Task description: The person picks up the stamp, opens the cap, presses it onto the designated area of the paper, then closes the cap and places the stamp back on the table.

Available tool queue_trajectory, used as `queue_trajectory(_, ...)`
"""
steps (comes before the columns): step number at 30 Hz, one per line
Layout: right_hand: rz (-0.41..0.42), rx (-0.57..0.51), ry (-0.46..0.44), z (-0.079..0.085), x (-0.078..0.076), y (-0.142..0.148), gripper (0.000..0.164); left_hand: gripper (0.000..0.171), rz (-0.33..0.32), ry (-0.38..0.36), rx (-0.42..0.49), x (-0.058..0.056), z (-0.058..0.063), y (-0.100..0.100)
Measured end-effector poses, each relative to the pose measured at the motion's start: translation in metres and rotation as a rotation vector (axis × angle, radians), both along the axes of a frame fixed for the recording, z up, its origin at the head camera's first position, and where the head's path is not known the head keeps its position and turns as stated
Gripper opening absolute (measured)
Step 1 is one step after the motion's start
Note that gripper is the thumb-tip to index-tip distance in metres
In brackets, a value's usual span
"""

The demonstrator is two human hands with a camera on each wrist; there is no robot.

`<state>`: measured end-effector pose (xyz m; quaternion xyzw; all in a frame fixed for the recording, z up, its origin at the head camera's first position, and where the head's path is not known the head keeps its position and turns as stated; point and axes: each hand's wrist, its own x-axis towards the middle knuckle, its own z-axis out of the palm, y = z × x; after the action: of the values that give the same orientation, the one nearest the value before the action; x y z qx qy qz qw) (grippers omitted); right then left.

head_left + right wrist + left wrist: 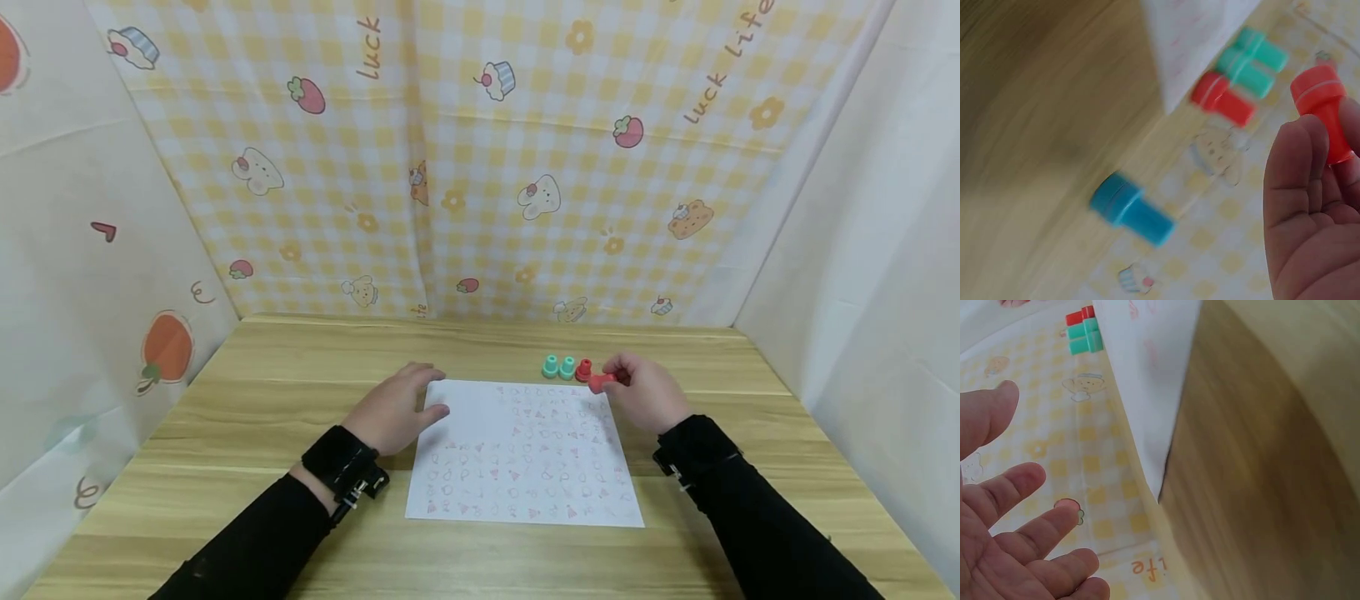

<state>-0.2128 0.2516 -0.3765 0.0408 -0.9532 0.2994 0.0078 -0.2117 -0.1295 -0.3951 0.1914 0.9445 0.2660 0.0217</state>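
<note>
- Red stamp is pinched in the right hand, at the top right corner of the sheet; fingers are on the narrow handle, wide end clear; good grip, keep it there.
- It lies tipped sideways in head view, wide end pointing left; turn it upright, wide end down, before any contact with paper or bench.
- White seam shows round the wide end; can't tell if that's a cap, so check before pressing.
- Standing red stamp is just beside it in head view; two green stamps finish that row; swing clear so none gets knocked over.
- Blue stamp stands apart from the row, hidden behind the hand in head view; gap between it and the standing red one looks wide enough to set down in, straight and slow.
- Left hand is by the sheet's top left corner, fingers loosely spread, grasping nothing; can't tell if it touches; flat fingers on that edge would stop paper slip.
- Red marks fill most of the sheet; blank patch is upper left; avoid brushing the marks, ink may smear.
</note>
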Motion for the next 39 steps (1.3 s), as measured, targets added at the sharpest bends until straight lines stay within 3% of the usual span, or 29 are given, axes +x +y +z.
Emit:
queue_trajectory(7, -0.023, 0.096, 0.019, -0.005, -0.001, 0.021, 0.020, 0.058, 0.010, 0.004, -0.065, -0.002, 0.000, -0.007)
queue_trajectory(18, -0.040, 0.173, -0.054, -0.012, 0.000, 0.038, 0.022, 0.064, 0.018, -0.021, -0.108, -0.002, -0.001, -0.011)
queue_trajectory(25, -0.052, 0.173, -0.093, -0.014, 0.000, 0.043, 0.011, 0.065, 0.021, -0.025, -0.118, -0.002, 0.000, -0.012)
queue_trajectory(39, -0.040, 0.196, -0.104, -0.015, -0.001, 0.047, 0.012, 0.066, 0.030, -0.027, -0.123, -0.003, -0.001, -0.014)
